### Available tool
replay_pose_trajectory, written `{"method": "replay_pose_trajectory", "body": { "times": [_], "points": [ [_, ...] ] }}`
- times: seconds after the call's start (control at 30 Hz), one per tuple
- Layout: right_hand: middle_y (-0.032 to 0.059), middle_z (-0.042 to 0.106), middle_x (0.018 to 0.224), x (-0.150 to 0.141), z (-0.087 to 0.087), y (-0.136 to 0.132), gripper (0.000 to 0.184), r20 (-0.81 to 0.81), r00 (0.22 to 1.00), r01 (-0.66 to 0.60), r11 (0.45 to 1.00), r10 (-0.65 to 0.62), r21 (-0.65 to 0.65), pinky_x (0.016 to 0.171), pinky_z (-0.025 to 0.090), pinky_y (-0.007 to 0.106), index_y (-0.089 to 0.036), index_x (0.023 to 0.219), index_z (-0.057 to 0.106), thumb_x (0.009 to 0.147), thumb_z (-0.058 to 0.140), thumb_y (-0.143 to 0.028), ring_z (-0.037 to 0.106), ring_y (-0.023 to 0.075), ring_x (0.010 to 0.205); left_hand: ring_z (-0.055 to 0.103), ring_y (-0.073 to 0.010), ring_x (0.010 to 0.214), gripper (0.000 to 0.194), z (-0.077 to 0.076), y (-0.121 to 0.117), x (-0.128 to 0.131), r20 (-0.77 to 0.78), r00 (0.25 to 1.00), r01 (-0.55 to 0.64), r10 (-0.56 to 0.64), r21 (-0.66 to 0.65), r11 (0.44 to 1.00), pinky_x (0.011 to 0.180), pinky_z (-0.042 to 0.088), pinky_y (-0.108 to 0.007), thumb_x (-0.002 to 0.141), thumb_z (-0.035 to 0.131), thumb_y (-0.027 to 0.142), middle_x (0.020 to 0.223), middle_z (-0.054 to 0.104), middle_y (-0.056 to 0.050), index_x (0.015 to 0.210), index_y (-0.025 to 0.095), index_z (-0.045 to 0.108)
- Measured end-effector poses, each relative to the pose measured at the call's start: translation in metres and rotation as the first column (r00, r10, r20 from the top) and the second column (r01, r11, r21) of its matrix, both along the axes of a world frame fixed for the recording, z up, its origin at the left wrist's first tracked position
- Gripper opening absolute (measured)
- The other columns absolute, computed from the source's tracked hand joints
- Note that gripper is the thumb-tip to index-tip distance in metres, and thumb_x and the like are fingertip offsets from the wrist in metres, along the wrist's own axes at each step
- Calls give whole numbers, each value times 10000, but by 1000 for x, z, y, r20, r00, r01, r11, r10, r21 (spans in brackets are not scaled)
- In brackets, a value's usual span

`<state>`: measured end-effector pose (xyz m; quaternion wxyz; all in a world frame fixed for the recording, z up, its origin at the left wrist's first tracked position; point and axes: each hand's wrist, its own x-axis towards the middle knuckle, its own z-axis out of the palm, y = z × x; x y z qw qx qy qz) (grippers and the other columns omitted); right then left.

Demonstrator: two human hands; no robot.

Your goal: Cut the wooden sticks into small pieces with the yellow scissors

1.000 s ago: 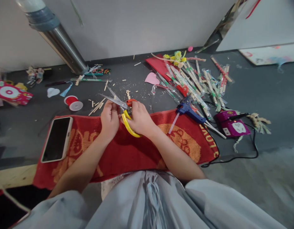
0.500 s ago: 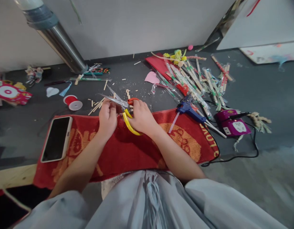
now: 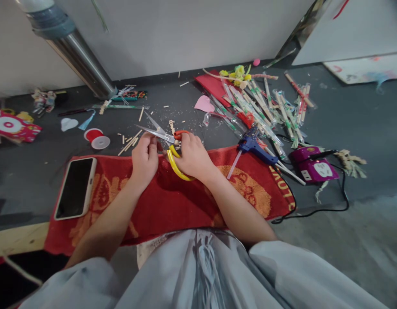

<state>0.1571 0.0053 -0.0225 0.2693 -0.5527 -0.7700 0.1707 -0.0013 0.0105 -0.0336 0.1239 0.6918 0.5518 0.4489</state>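
Note:
My right hand is closed around a pair of scissors with one yellow and one orange-red handle loop. The blades are spread apart and point up to the left. My left hand is pinched just below the lower blade, close to or touching it. What its fingertips hold is hidden. Several thin wooden sticks lie beside that hand, and small cut bits and crumbs are scattered beyond the blades. Both forearms pass over a red towel with orange patterns.
A phone lies on the towel's left side, near a spool of red ribbon. A blue glue gun rests at the right, by a purple power block and its cable. Several wrapped sticks are heaped behind.
A small pale stick end that showed between the blades above my left fingers is no longer visible. The hands stay almost in place, and the view has shifted slightly.

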Motion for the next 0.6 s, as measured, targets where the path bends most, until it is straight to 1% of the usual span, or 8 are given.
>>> {"method": "replay_pose_trajectory", "body": {
  "times": [0.13,0.2,0.27,0.43,0.6],
  "points": [
    [239,614,1142,1,-2,0,598,-26,1000,-5,1000,6,19,986,424,502,-78,1131,541,889,477,-621,570,339,1089,563,-150,647,251,1,-1,-5,-176,984,-23,31,46,999,634,449,-287,933,397,329,712,583,-15,747,209,514],
    [240,624,1128,1,-2,0,622,-29,1000,-7,1000,7,15,983,426,506,-74,1128,546,888,467,-642,578,337,1076,578,-166,679,211,2,-2,-7,-258,964,-45,59,57,997,653,449,-292,911,405,275,723,592,-24,747,209,519],
    [232,637,1117,1,-1,0,639,-38,999,-9,1000,9,4,987,427,495,-66,1132,550,897,449,-652,590,329,1067,591,-175,712,168,3,-4,-8,-306,948,-70,87,65,995,677,452,-290,891,415,233,747,609,-29,791,211,548],
    [217,669,1070,-1,4,0,624,-22,1000,8,998,-9,-60,956,456,450,-51,1112,577,909,464,-631,628,315,1056,594,-190,742,182,6,-5,-7,-338,934,-94,112,69,993,718,449,-294,880,414,199,787,618,-38,903,220,593],
    [215,687,1061,-4,6,0,601,-18,999,39,991,-41,-131,909,484,441,-70,1097,600,891,500,-626,661,318,1002,597,-211,799,223,10,-4,-5,-324,941,-82,95,51,995,794,454,-330,930,396,278,769,597,-46,945,225,612]
  ]
}}
